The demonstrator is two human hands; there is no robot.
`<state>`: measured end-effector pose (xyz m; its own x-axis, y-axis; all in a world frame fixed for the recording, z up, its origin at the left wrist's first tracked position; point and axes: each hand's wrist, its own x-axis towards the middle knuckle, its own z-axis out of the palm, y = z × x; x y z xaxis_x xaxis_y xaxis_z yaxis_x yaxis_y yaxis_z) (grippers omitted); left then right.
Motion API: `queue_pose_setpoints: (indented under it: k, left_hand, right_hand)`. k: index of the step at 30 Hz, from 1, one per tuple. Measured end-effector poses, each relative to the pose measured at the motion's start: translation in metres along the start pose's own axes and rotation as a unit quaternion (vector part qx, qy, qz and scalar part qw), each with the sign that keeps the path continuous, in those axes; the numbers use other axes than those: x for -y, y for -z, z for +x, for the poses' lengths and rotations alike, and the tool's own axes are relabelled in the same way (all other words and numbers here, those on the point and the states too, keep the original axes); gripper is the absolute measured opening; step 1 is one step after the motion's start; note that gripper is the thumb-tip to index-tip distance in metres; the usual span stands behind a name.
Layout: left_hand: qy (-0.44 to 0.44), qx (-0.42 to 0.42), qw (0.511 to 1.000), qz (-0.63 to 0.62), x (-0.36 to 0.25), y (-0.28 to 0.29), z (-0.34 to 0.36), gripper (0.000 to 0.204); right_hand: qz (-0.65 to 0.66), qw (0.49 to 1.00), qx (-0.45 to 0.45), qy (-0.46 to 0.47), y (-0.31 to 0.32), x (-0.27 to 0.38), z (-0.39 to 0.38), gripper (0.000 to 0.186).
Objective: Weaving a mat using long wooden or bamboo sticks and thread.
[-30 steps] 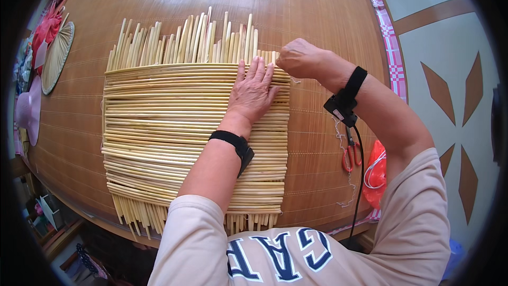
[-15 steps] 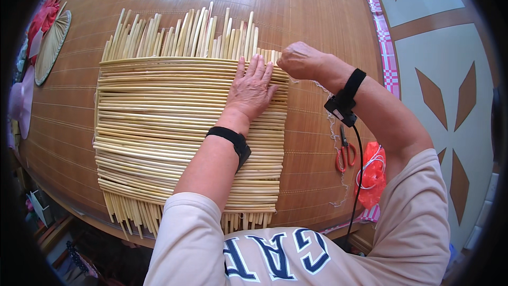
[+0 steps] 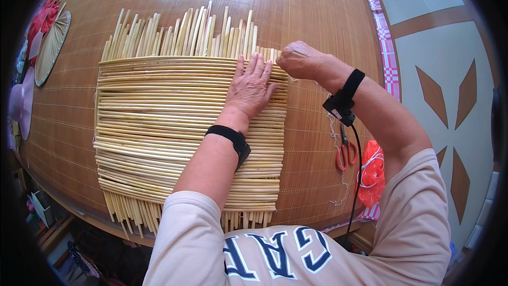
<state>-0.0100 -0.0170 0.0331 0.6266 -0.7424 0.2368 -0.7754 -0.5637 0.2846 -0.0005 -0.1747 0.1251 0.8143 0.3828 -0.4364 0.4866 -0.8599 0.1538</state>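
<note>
A panel of pale straw-coloured stalks lies before me. Horizontal stalks cover a lower layer of upright ones, whose uneven ends stick out at the far and near edges. My left hand rests flat on the panel's far right part, its fingers stretched and slightly apart. At the far right corner my right hand is closed in a fist, its fingertips turned away from view, so what it grips is hidden. White thread trails over the mat to the right, with a bit of it just below the fist.
Red-handled scissors and a red plastic bag with white cord lie at the right. A woven brown mat covers the surface. A hand fan and a lilac hat sit at the left edge.
Almost nothing differs. Both hands keep their places, and the whole picture has only shifted slightly.
</note>
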Motion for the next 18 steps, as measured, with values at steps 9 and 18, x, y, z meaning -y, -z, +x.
queue_pose_setpoints:
  k: [9,18]
  left_hand:
    - [-0.002,0.009,1.000,0.006,0.001,0.002,0.000,0.055]
    - [-0.008,-0.013,1.000,-0.014,0.001,-0.002,0.001,0.054]
  right_hand:
    - [0.025,0.998,0.032,-0.037,0.006,0.003,0.001,0.021]
    - [0.088,0.991,-0.042,-0.088,0.001,-0.001,-0.015,0.014]
